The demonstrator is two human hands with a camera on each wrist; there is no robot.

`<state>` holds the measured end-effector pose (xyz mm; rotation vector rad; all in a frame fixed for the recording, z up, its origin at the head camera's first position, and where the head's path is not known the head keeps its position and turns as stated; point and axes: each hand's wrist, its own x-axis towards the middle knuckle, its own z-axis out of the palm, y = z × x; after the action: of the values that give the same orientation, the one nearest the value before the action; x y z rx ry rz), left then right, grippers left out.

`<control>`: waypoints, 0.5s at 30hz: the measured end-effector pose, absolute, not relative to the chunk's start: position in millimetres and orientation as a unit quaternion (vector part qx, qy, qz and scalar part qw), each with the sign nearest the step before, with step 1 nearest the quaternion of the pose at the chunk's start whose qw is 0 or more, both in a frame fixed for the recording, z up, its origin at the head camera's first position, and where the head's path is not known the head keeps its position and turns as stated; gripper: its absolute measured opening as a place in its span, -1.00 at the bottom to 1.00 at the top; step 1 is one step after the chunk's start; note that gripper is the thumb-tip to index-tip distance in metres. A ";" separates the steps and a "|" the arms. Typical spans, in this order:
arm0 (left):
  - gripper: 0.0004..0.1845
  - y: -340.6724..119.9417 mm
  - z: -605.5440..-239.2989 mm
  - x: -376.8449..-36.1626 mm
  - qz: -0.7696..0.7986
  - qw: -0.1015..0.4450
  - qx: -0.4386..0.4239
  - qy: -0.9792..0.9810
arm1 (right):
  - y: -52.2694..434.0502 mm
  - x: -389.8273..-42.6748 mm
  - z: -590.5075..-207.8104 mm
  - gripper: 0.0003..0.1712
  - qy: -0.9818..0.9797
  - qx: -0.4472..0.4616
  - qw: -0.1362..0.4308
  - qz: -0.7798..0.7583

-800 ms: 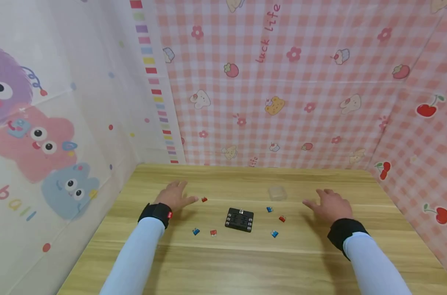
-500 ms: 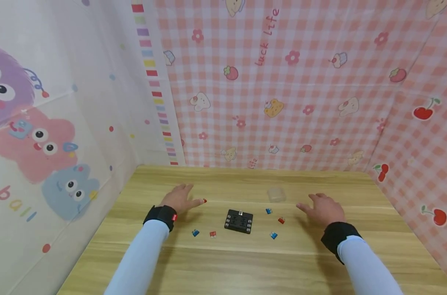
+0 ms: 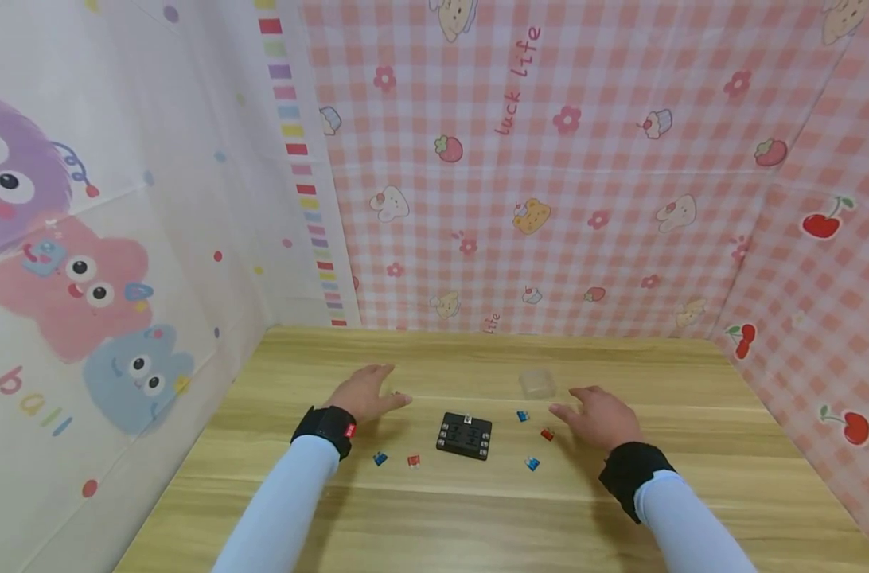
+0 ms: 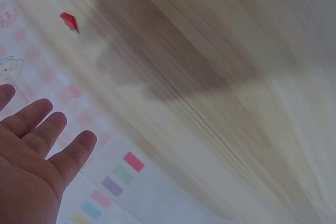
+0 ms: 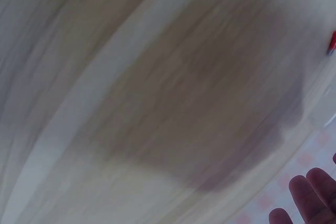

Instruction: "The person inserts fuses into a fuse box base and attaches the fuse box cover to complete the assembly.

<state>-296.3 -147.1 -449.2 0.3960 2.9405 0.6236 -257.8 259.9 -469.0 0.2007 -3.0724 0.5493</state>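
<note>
Fuse box mid-table. Left hand spread, left of box, thumb by red fuse, probably not touching. Right hand spread, right of box, holding nothing, near another red fuse.

Red fuses: three. Blue fuses: three. Black fuse box: one. Clear lid: one.

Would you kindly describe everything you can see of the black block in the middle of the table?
The black block is a small, flat rectangular piece, seemingly plastic, lying flat on the wooden table and turned slightly askew. Its top shows two rows of small slots, and a tiny pale tab sits at its far edge. Nothing touches it: the left hand and the right hand are on either side, apart from it. Small red and blue pieces lie scattered around it.
</note>
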 end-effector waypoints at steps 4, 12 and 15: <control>-0.19 -140.4 -450.6 -295.1 0.215 0.048 0.141 0.965 | 251.7 -257.3 -471.7 -0.18 -0.980 0.062 0.005 0.189; -0.16 -130.8 -450.6 -292.3 0.240 0.057 0.147 0.958 | 235.6 -257.0 -471.4 -0.24 -0.979 0.058 0.013 0.195; -0.16 -128.2 -447.7 -290.7 0.257 0.064 0.147 0.953 | 229.7 -257.2 -468.9 -0.27 -0.979 0.054 0.015 0.197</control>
<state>-290.7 -128.2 -447.7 0.4452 2.8781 0.7763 -257.2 229.7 -468.9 0.1667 -3.0463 0.6139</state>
